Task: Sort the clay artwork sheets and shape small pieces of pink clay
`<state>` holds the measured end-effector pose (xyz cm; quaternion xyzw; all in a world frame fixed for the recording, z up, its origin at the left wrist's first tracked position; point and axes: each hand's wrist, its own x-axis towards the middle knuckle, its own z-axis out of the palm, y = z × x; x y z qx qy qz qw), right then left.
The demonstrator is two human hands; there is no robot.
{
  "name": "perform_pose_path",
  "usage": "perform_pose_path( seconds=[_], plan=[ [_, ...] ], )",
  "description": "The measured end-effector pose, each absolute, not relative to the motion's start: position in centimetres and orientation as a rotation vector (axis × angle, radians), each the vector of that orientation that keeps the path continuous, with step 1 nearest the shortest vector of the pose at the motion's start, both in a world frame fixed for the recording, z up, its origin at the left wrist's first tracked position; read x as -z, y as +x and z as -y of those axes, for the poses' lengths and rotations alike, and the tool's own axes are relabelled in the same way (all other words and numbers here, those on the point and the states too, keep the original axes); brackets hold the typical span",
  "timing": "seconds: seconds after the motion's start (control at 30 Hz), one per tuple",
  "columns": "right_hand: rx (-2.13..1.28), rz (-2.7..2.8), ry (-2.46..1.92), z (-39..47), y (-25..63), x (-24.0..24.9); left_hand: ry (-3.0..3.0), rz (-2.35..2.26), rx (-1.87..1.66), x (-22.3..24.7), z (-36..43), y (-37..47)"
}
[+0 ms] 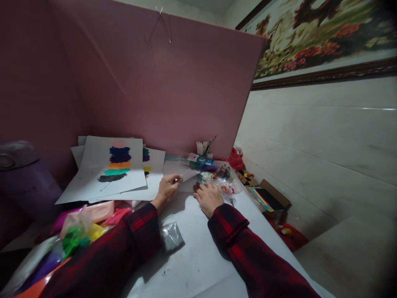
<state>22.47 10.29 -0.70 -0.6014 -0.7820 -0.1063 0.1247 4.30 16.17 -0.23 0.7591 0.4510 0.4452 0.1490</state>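
Note:
My left hand (169,189) is closed in a pinch on the edge of a thin, whitish sheet (190,175), paper or plastic, raised off the table. To the right, my right hand (209,198) rests low over the white table (198,248), fingers curled down. Something small and reddish-brown shows at its fingertips, too hidden to name. A clear bag with grey contents (172,236) lies near my left forearm. Just beyond my right hand are crumpled clear plastic bags (228,184).
Painted sheets (93,165) lean at the back left. Colourful bagged material (93,215) is piled at left beside a purple bottle (27,182). Brushes in a white holder (203,147) and a blue box (201,159) stand behind. Below the right edge sits an open cardboard box (273,194).

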Motion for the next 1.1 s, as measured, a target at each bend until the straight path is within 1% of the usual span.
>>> perform_pose_path(
  seconds=[0.23,0.33,0.43,0.7,0.93,1.1],
  plan=[
    [0.289,2.205,-1.725,-9.9,22.1,0.2,2.323,-1.097,-1.184,-0.1,-15.3,4.4],
    [0.308,2.084,-1.775,-9.6,21.8,-0.3,2.369,-1.07,-1.138,-0.2,-15.2,4.5],
    [0.277,1.9,-1.824,-9.6,21.7,-0.6,2.423,-1.102,-1.07,-0.4,-15.1,4.5],
    [0.114,1.977,-1.673,-10.0,22.1,-0.4,2.651,-1.273,-0.767,-0.9,-13.9,4.4],
    [0.183,1.994,-1.541,-9.9,22.2,-0.5,2.691,-1.475,-0.555,-1.1,-14.3,3.9],
    [0.208,1.965,-1.409,-10.2,22.4,0.2,2.655,-1.518,-0.489,-1.3,-14.4,3.6]
  ],
)
